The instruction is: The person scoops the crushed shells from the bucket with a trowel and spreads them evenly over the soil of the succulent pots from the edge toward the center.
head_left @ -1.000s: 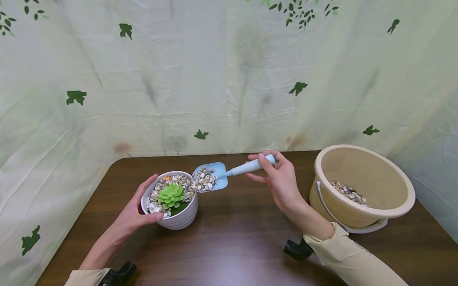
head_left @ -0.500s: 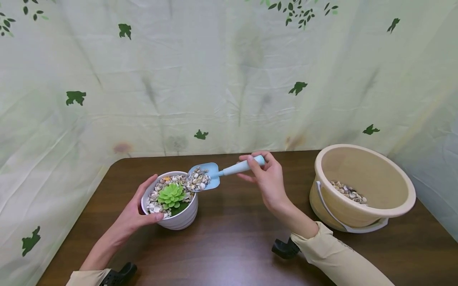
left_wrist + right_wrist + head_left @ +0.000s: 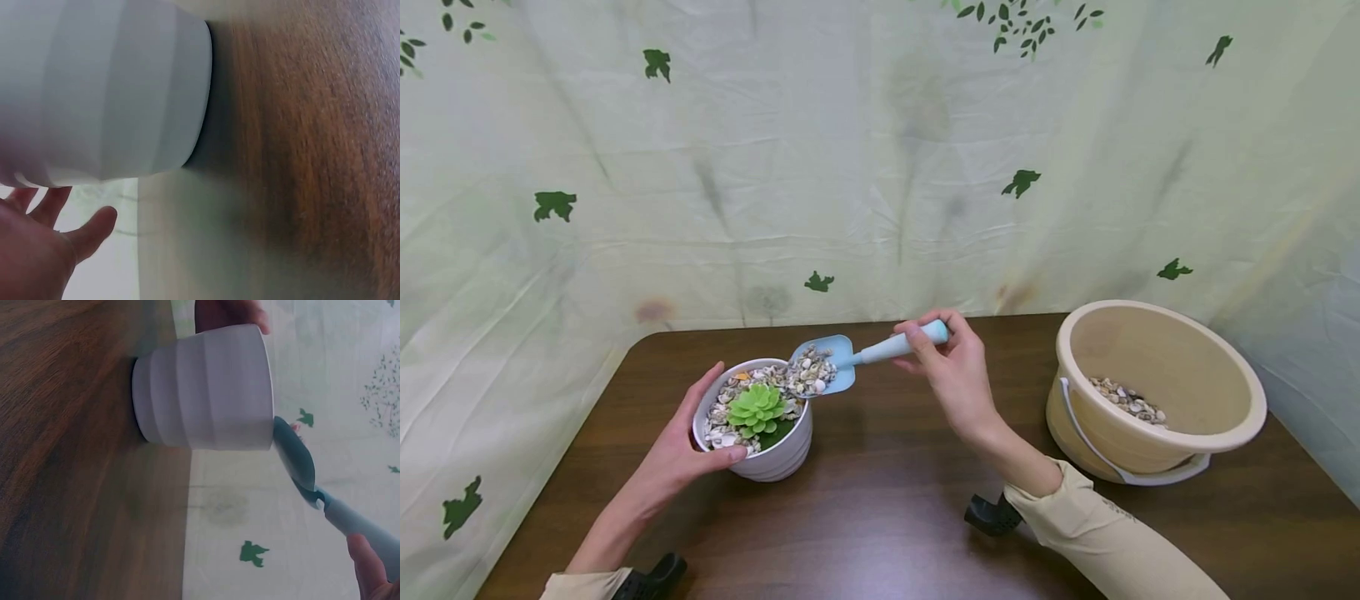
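Note:
A white ribbed flower pot (image 3: pixel 788 452) stands upright on the table, filled with small shells or pebbles around a green succulent (image 3: pixel 756 408). My left hand (image 3: pixel 679 450) grips the pot from the left, thumb over its near rim and fingers along the far side. Between thumb and fingers, my right hand (image 3: pixel 958 375) pinches the handle of a light blue garden trowel (image 3: pixel 891 347). The trowel's blade bears a heap of shells or pebbles (image 3: pixel 809 371), and its tip reaches over the pot's right rim. In the right wrist view the blade (image 3: pixel 295 453) meets the rim, tilted.
A beige bucket (image 3: pixel 1123 454) with a grey handle stands at the right of the table, with some shells or pebbles (image 3: pixel 1127 402) at its bottom. The brown wooden table (image 3: pixel 865 508) ends at a pale curtain (image 3: pixel 880 208) with leaf prints.
My right hand has moved left with the trowel, bringing the loaded blade from beside the pot to over its right rim. The left hand has kept its hold on the pot.

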`<state>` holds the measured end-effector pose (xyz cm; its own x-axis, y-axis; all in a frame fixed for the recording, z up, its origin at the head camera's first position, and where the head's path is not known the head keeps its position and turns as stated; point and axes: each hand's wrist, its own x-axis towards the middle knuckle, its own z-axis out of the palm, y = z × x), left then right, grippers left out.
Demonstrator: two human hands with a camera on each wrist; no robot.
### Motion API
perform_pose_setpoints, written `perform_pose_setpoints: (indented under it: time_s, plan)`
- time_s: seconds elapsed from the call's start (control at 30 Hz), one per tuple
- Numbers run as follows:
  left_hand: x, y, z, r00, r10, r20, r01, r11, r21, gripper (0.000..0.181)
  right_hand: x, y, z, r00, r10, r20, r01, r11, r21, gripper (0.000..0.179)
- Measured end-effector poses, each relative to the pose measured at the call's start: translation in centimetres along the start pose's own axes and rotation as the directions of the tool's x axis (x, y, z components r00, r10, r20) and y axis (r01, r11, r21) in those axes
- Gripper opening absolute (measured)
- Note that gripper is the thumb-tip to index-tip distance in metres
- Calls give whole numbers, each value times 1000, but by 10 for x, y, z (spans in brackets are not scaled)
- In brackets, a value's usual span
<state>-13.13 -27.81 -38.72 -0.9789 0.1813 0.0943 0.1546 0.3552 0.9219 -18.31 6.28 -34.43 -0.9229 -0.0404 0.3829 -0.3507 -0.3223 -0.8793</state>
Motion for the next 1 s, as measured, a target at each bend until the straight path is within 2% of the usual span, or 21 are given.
perform_pose_setpoints:
  time_s: [0.2, 0.3, 0.5, 0.73, 0.83, 1.0]
  plan:
    - [0, 4, 2, 1000, -8, -25, 10, 995, 97, 99, 3, -1, 2, 1000, -1, 4, 1, 1000, -19, 20]
    - [-1, 5, 2, 1000, -15, -14, 16, 997, 70, 101, 4, -2, 4, 1000, 1, 4, -1, 1000, -23, 19]
    - [-4, 3, 0, 1000, 15, 18, -15, 1000, -9, 101, 2, -5, 7, 1000, -4, 4, 4, 1000, -17, 20]
    - [-5, 6, 5, 999, -18, -26, 20, 999, 42, 103, 0, -6, 8, 1000, -23, 4, 23, 999, -30, 19]
    - [-4, 8, 7, 999, -4, -41, 6, 998, 60, 107, 0, -6, 9, 999, -33, 7, 34, 999, -43, 19]
    - [-1, 7, 11, 996, 58, -66, -49, 990, 130, 111, 0, -7, 9, 999, -42, 7, 42, 998, -49, 19]
